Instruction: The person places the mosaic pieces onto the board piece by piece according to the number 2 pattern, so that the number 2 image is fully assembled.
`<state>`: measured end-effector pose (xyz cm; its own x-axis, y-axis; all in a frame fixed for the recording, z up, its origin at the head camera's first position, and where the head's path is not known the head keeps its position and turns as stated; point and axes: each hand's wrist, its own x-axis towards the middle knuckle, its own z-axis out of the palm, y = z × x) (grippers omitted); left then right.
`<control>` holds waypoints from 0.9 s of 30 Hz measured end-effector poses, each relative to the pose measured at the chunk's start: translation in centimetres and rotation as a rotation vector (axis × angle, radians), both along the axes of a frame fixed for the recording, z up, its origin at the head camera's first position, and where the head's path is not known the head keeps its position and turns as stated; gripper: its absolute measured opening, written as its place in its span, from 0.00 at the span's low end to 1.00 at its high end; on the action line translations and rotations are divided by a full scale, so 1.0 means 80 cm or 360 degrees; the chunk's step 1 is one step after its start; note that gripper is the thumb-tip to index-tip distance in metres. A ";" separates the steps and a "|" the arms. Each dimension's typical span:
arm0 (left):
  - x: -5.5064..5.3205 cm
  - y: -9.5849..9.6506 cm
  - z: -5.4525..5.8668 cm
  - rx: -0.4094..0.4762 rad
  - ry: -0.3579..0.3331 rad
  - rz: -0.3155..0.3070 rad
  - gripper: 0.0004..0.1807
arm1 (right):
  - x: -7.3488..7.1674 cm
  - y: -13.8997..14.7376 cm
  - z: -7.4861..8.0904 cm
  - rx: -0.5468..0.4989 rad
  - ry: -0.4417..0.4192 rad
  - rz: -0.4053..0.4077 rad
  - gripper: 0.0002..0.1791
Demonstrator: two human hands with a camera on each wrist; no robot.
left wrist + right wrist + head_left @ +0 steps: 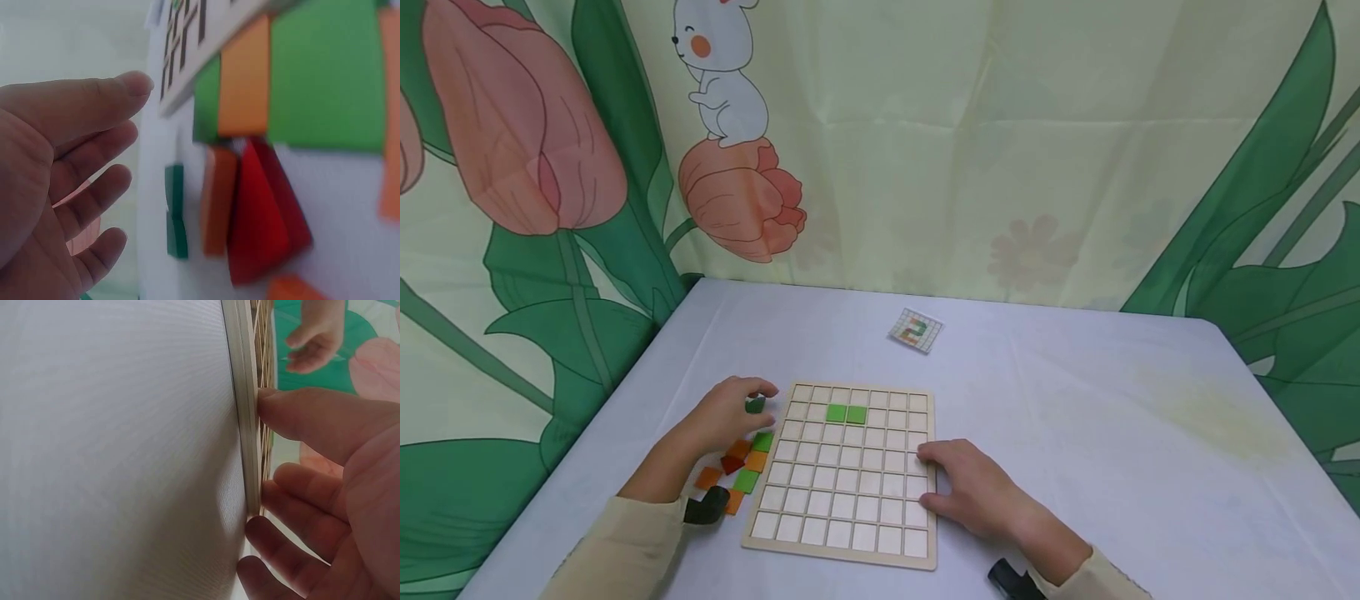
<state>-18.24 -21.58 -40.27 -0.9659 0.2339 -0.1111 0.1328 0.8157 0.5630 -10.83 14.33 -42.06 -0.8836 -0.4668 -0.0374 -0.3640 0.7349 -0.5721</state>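
Observation:
A wooden grid board (838,552) lies on the table, with two light green square tiles (846,414) side by side in its second row from the top. My left hand (722,417) hovers left of the board, thumb and fingers apart around a dark green piece (755,405). The left wrist view shows nothing between its fingers, and the dark green pieces (175,211) stand apart from them. My right hand (973,492) touches the board's right edge with thumb and fingertips. In the right wrist view, its thumb (300,415) rests against the board's rim (249,412).
Beside the board's left edge lie loose orange tiles (708,477), light green tiles (746,481) and a red piece (732,465). A small card (916,331) with a coloured grid pattern lies farther back on the white-covered table (1075,417). A printed curtain (910,167) hangs behind.

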 end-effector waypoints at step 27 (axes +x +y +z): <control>-0.014 -0.021 -0.026 -0.0088 0.0032 0.0172 0.15 | -0.001 -0.001 -0.001 -0.0003 -0.0017 -0.0015 0.28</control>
<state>-19.39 -23.22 -42.32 -0.9873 0.1225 -0.1012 0.0534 0.8556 0.5149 -10.87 14.26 -42.11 -0.8874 -0.4587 -0.0459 -0.3512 0.7371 -0.5774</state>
